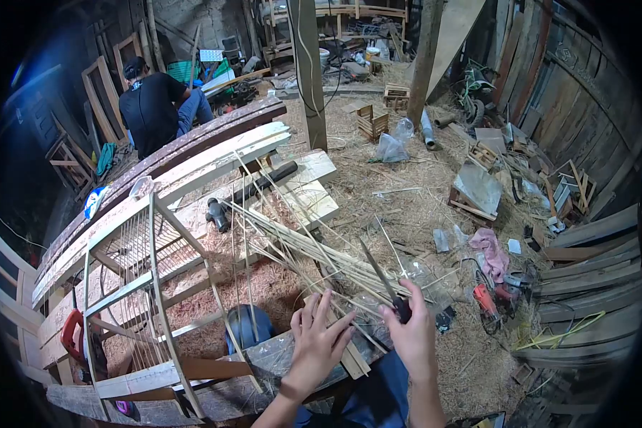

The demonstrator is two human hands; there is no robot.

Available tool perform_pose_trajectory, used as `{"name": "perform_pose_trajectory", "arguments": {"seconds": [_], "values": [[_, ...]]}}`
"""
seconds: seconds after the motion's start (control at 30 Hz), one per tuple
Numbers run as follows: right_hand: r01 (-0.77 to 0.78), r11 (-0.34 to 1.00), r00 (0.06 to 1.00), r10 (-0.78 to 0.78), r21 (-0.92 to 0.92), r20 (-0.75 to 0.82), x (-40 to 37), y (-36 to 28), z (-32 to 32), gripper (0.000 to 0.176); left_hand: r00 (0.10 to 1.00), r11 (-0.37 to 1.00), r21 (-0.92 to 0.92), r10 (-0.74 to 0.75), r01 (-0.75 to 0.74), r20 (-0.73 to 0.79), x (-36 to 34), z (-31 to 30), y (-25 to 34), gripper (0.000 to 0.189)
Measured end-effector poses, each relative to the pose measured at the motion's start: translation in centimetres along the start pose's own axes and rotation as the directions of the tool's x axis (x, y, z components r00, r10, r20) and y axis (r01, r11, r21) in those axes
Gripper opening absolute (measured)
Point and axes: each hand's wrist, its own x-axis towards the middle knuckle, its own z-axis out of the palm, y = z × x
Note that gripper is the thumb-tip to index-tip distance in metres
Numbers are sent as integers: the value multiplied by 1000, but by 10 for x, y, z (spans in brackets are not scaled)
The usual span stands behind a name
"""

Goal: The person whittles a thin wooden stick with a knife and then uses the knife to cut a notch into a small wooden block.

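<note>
I am gripping the knife (381, 274) in my right hand (413, 338), fingers closed around its dark handle, with the blade standing out beyond my knuckles. Its long axis is slanting away from me and leftward, its point leaning towards the far edge of the bench (277, 360). The bundle of pale strips (312, 247) is lying beyond my fingertips, running from the far left down towards the near edge, at the right-hand end of the bench. The blade is slanting the same general way as the bundle, but more steeply, so the two are crossing in my view; from up here I can't fairly judge whether the steel is touching any of the wood or hanging just above it.

My left hand (317, 347) is hovering or resting over the near ends, fingers apart, and I can't tell whether the tips are touching a strip. It is the nearer hand to the wide slat (354, 362) sticking out past the near edge, while my right is nearer to the bundle's right-hand ends. The slatted frame (159, 285) is standing to the left of both hands.
</note>
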Motion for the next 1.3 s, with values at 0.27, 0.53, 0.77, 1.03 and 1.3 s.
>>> {"name": "perform_pose_trajectory", "arguments": {"seconds": [0.27,0.53,0.77,1.03,1.3], "values": [[168,958,985,-170,-233,11,55,-6,34,74,999,999,22,-34,34,-6,17,-13,-2,34],[196,930,977,-212,-311,-18,58,-2,37,73,999,998,-26,-51,51,4,23,-11,-6,33],[166,964,986,-162,-206,37,58,-3,34,75,997,995,-85,-62,59,-36,22,-11,-7,32],[211,936,972,-231,-280,-41,64,-3,38,73,997,995,-80,-60,56,-49,23,-9,-6,31],[121,936,989,-141,-331,-37,65,-4,39,68,997,996,-72,-58,55,-43,26,-8,-6,32]]}}
